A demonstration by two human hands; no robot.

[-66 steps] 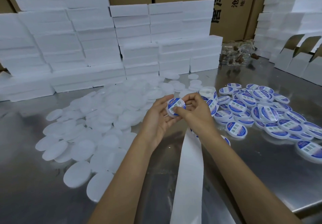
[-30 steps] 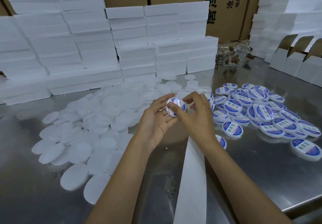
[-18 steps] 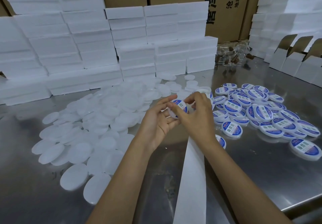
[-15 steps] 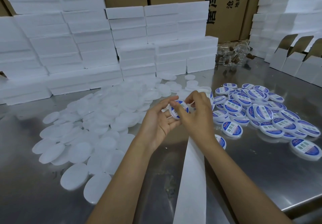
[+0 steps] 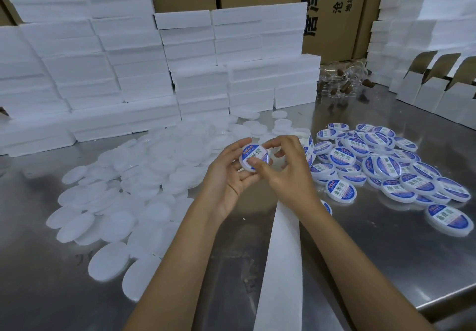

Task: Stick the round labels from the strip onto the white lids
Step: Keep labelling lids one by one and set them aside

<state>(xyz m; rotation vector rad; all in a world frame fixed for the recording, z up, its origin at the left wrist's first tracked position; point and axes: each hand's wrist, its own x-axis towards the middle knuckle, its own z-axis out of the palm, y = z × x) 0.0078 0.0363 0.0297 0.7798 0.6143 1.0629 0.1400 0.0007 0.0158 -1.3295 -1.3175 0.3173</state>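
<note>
My left hand point(image 5: 231, 176) holds a white lid point(image 5: 253, 157) with a blue-and-white round label on it, fingers curled round its rim above the table's middle. My right hand point(image 5: 286, 171) is on the same lid, its thumb pressing on the label's lower edge and its fingers arched over the far side. The empty white backing strip point(image 5: 280, 261) runs from under my right wrist toward me. The label roll point(image 5: 307, 145) is partly hidden behind my right hand. Plain white lids point(image 5: 144, 176) lie heaped to the left, labelled lids point(image 5: 386, 166) to the right.
The steel table point(image 5: 373, 248) has its front edge at the lower right. Stacked white foam blocks point(image 5: 144, 73) line the back, with cardboard cartons behind. Open white boxes point(image 5: 438, 93) stand at the far right, and clear glass jars point(image 5: 342, 81) sit beside them.
Both hands have stayed on the same lid in the same place. My right thumb has shifted across the label to its lower edge, and the lid has turned slightly.
</note>
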